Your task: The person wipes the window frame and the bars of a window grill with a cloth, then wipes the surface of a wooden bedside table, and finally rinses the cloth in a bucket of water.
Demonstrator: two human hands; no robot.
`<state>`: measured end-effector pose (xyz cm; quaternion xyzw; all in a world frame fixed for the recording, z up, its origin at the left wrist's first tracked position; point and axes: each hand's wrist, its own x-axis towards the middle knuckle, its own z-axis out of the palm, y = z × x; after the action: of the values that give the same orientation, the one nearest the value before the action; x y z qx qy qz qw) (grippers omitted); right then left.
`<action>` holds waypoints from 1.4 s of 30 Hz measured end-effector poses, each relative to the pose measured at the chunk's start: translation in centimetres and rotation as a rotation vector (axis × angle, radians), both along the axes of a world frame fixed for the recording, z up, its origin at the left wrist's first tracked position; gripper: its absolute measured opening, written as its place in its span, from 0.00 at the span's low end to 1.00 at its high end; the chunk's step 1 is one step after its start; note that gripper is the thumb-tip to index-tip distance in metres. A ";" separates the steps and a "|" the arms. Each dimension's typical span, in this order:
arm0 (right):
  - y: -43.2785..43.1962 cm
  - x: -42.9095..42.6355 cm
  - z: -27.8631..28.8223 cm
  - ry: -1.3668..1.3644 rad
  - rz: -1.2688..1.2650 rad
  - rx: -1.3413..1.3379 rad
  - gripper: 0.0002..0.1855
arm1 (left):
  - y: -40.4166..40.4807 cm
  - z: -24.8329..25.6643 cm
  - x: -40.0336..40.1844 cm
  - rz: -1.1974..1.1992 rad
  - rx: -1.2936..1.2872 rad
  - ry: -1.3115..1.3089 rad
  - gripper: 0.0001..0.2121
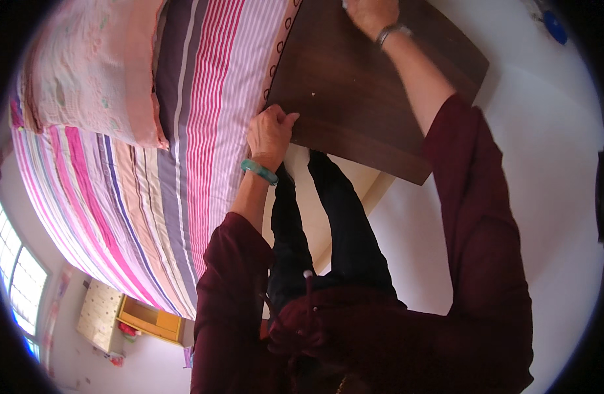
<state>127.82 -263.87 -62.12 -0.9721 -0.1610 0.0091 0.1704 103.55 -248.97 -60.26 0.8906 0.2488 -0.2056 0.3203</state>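
Note:
My left hand (271,133), with a green bangle (259,172) at its wrist, rests at the edge of a striped bedsheet (223,98), beside a dark wooden tabletop (351,98). Its fingers curl out of sight, so whether they pinch the cloth is unclear. Over the far part of the tabletop is my right hand (373,18), cut by the top of the picture. A metal band (393,32) circles that wrist. Something small and pale shows at the right fingertips, too little of it to name. A tiny light speck (312,94) lies on the wood.
A pink pillow (97,74) lies on the bed at upper left. A white wall (543,197) runs along the right. At lower left are a window (18,266), a yellow wooden cabinet (151,317) and a dotted box-like piece (101,312). A blue object (555,27) sits at upper right.

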 end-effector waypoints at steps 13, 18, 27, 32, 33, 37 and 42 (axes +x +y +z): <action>1.8 -1.9 -0.3 -0.088 0.174 0.002 0.28 | 0.7 -1.4 0.2 0.113 -0.126 0.172 0.16; -6.1 1.4 3.3 0.069 -0.173 -0.060 0.30 | 1.1 -1.6 -0.3 0.177 -0.144 0.206 0.16; -20.4 -17.9 0.3 -0.056 -0.319 -0.047 0.31 | 0.7 -1.1 0.6 0.106 -0.121 0.230 0.17; -10.0 -20.8 2.4 0.144 0.152 -0.126 0.34 | 1.0 -1.0 0.6 0.152 -0.251 0.248 0.16; -9.4 -18.1 1.8 0.113 0.170 -0.144 0.35 | 1.2 -0.7 0.6 0.166 -0.238 0.255 0.16; -7.8 -5.2 -0.4 -0.112 -0.041 -0.058 0.36 | 1.1 -1.2 0.6 0.176 -0.232 0.265 0.15; 0.3 -2.2 0.5 -0.285 -0.065 0.043 0.24 | 1.1 -1.3 0.5 0.132 -0.233 0.178 0.15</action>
<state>125.66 -263.61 -61.63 -0.9644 -0.1519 -0.1380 0.1666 104.02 -247.85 -61.55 0.8073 0.3085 -0.2900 0.4110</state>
